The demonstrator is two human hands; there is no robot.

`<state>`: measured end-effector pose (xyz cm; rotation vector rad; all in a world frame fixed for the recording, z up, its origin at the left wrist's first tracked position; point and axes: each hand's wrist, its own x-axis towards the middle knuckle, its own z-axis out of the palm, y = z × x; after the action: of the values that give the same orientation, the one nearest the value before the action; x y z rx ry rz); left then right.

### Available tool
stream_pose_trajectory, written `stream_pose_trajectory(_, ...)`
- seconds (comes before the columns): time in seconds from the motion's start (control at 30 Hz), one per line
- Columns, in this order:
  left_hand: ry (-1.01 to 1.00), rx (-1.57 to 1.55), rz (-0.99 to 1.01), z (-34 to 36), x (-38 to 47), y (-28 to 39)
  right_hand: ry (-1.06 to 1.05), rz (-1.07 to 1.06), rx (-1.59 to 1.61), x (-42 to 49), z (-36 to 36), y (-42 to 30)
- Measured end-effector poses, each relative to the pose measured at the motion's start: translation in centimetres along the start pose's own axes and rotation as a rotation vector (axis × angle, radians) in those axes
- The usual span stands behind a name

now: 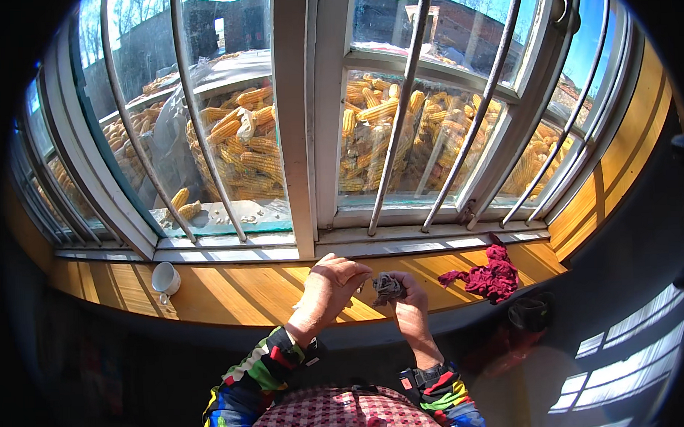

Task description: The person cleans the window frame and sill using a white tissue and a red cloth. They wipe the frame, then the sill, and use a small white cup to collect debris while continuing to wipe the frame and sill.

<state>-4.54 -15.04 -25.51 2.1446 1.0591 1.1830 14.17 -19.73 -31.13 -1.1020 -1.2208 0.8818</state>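
Note:
Over the wooden windowsill [232,293], my right hand [410,296] is closed around a crumpled grey cloth [387,288]. Close by on its left, my left hand [336,278] is raised with fingers bent and fingertips together; whether something small is pinched between them cannot be told. A crumpled dark-red cloth [494,275] lies on the sill to the right of both hands. Farther left on the sill, a white mug [166,279] stands with its handle towards me.
Metal bars [395,132] and a white window frame [323,129] rise behind the sill. Corn cobs [255,154] are piled outside the glass. A dark object with a red part [510,343], unclear in shadow, is below the sill at right.

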Motion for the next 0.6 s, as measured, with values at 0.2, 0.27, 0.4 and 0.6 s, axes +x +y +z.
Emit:
stream_pose_trajectory(0.2,0.165,0.135,0.078,2.2,0.2,1.1,-0.182,-0.259,-0.322,-0.8,-0.7,-2.4)
stream_pose_trajectory(0.27,0.198,0.186,0.113,2.4,0.6,0.6,-0.244,-0.466,-0.529,-1.1,-1.5,-2.9)
stream_pose_trajectory(0.4,0.0,-0.055,-0.048,4.1,-0.3,1.5,-0.156,-0.431,-0.513,-1.8,-2.4,-3.1)
stream_pose_trajectory(0.6,-0.119,-0.307,-0.012,6.7,-1.9,2.2,0.039,-0.378,-0.544,-2.5,-4.3,-2.8)
